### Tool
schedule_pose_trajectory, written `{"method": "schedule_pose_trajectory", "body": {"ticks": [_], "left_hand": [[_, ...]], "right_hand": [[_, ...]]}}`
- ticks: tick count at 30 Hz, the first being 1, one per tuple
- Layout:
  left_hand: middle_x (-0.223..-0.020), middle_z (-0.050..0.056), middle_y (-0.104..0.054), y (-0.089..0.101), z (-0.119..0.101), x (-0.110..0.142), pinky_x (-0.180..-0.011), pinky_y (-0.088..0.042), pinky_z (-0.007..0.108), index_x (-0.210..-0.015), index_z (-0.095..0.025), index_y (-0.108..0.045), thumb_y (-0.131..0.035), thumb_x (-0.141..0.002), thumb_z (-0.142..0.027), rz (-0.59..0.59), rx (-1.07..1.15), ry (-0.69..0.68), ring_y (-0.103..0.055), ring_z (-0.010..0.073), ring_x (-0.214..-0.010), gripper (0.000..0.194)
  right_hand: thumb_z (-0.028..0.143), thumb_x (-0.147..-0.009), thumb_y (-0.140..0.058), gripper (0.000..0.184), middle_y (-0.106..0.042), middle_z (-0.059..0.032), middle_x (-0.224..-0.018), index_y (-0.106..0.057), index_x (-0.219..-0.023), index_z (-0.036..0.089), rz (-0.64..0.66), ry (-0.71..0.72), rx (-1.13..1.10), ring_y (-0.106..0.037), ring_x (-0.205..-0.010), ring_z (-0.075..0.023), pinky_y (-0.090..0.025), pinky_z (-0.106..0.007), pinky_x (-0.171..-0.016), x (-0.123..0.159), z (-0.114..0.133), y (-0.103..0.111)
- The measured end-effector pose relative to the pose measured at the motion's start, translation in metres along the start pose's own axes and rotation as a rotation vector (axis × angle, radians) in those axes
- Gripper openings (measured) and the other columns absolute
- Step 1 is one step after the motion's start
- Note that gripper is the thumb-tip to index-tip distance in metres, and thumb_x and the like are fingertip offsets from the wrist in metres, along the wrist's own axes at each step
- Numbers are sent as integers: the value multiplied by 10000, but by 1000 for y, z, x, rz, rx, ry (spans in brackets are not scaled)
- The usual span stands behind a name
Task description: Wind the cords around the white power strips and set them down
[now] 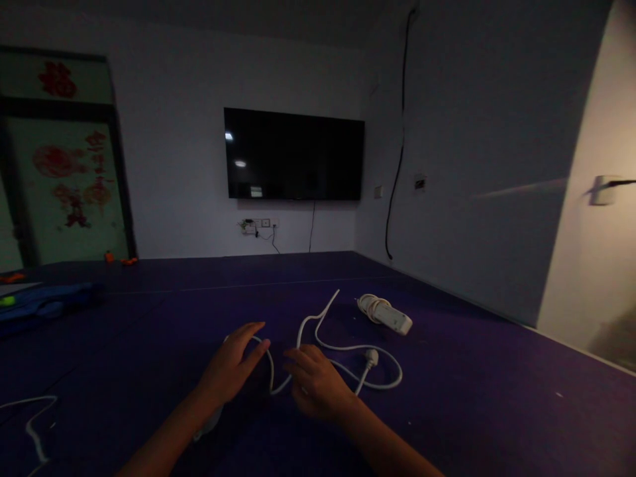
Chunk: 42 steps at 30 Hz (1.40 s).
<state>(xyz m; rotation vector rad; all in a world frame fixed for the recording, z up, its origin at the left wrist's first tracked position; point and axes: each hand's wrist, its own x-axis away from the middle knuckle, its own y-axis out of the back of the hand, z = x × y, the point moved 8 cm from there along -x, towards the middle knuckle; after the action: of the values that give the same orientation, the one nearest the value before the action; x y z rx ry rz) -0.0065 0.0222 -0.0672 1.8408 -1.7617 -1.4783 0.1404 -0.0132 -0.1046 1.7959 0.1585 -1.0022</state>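
The white cable [342,348] bends loosely between and beyond the hands, its slack leaving it free to curve. The left hand [233,361] is spread beside it; the right hand [318,384] curls over it, pinching or not, I cannot tell. Beyond, a power strip [395,319] sits cord-wrapped, probably for compactness.

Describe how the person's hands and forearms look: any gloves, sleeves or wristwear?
The left hand and right hand are ungloved. The left forearm and right forearm show no sleeve, watch or bracelet. It is too dim to make out finer markings.
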Motion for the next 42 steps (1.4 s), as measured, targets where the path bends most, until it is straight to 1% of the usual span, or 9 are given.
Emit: {"method": "schedule_pose_trajectory", "body": {"ticks": [5,9,16,23,28,31,33,37,42], "left_hand": [[-1320,119,-550,1,-66,-41,-1040,-355,373,-1258,-147,-523,-429,-840,-546,3,19,-37,-484,243,-1235,586],[-1356,170,-504,-7,-86,-72,-982,-398,323,-1318,-102,-457,-507,-812,-511,61,17,86,-487,258,-1238,654],[-1213,266,-586,-32,-55,-96,-871,-435,335,-1145,-37,-584,-679,-707,-367,143,-68,262,-555,334,-1150,557],[-1000,164,-703,-49,-32,-108,-715,-464,259,-1240,-85,-526,-693,-704,-319,192,35,272,-671,233,-898,608],[-999,173,-692,-51,-19,-111,-596,-473,257,-1312,-76,-433,-657,-748,-273,205,116,329,-680,192,-715,638],[-985,189,-689,-55,-10,-108,-526,-466,250,-1254,-56,-479,-665,-729,-232,238,156,366,-667,180,-633,584],[-865,149,-709,-59,-5,-106,-503,-454,242,-1188,-61,-534,-683,-694,-185,264,179,377,-652,174,-586,531],[-597,27,-663,-61,-4,-105,-523,-433,233,-1119,-95,-597,-688,-597,-44,244,227,354,-621,165,-553,532],[-607,-6,-629,-45,-21,-113,-578,-431,234,-1098,-117,-626,-618,-613,-3,141,368,243,-598,145,-608,498]], "right_hand": [[127,-698,-489,247,-592,-109,-1028,-570,-929,161,46,90,18,-494,-860,-217,-440,-367,-739,-5,16,-9],[172,-676,-495,218,-589,-110,-1002,-561,-882,154,7,194,47,-476,-818,-215,-420,-355,-670,-5,28,-12],[258,-679,-502,101,-559,-76,-836,-533,-731,177,42,298,102,-438,-701,-174,-394,-318,-598,-5,41,-21],[404,-763,-485,237,-481,-38,-698,-516,-662,192,57,476,78,-445,-686,-168,-419,-303,-596,-2,66,-36],[424,-770,-470,262,-493,-40,-707,-537,-672,191,55,527,61,-457,-673,-166,-435,-308,-597,-1,76,-37],[441,-774,-457,282,-511,-49,-732,-541,-674,191,57,521,63,-468,-684,-169,-437,-308,-598,-1,78,-37],[443,-774,-460,288,-507,-46,-720,-544,-661,190,27,533,57,-468,-674,-166,-434,-300,-586,-1,80,-35],[459,-777,-466,312,-494,-38,-695,-548,-653,185,38,551,52,-466,-654,-160,-437,-292,-572,-2,82,-35],[377,-786,-472,244,-531,-41,-713,-528,-639,190,23,487,53,-486,-653,-157,-447,-286,-562,-4,79,-31]]}}
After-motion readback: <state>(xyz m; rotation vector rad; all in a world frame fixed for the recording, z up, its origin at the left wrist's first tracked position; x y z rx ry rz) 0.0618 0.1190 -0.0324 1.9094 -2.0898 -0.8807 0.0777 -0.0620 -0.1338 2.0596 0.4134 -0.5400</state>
